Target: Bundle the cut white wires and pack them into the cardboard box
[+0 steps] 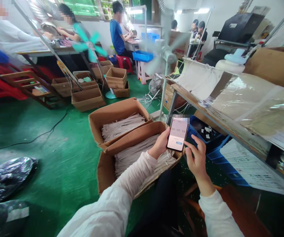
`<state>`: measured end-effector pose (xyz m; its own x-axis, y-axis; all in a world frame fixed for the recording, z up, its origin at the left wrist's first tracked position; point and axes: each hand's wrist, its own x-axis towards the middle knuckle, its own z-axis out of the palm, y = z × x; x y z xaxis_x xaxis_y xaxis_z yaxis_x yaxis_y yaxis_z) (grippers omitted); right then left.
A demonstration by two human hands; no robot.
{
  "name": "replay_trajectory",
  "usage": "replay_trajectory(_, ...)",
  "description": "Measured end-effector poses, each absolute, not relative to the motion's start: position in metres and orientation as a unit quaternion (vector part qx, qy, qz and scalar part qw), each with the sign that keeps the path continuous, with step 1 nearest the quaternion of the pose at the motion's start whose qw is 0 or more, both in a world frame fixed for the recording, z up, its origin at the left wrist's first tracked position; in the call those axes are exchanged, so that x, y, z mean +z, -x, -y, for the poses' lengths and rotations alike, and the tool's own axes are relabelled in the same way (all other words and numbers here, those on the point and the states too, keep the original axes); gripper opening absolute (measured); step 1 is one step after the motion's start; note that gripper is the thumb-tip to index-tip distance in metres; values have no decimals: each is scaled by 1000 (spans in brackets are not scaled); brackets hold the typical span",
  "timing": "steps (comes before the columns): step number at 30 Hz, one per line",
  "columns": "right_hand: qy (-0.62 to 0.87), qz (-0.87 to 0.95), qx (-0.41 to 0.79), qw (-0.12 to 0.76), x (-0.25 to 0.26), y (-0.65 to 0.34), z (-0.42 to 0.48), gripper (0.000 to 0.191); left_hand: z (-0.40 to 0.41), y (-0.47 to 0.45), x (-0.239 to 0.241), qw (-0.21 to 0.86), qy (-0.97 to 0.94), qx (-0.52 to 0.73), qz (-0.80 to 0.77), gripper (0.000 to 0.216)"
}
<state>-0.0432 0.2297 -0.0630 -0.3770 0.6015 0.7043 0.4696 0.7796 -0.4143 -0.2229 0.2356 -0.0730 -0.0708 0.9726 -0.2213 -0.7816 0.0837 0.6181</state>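
Note:
My left hand [160, 144] is closed around the left edge of a smartphone [177, 135], which is tilted up over the boxes. Its lit screen shows a timer reading 00:00:59 and a small blue button near the bottom. Beside the phone's lower right corner is my right hand [196, 158], its fingers apart and holding nothing, with one fingertip at or very near the screen. Below the phone stands an open cardboard box [107, 171] packed with thin pale strips [132, 158]. A second box [97, 126] with similar strips sits just behind it.
To the right runs a worktable [193, 102] carrying plastic-wrapped sheets [255, 95]; a blue crate [225, 164] stands underneath. Pedestal fans [168, 54] and smaller cartons [87, 98] stand ahead. Black plastic bags [9, 174] lie on the green floor at left. Several people sit at far tables.

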Motion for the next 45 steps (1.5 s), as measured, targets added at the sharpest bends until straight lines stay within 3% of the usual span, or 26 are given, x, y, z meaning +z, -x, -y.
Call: replay_trajectory(45,302,852,74,422,-85,34,-212,28,-242,217,-68,662,-145,660,-324,40)
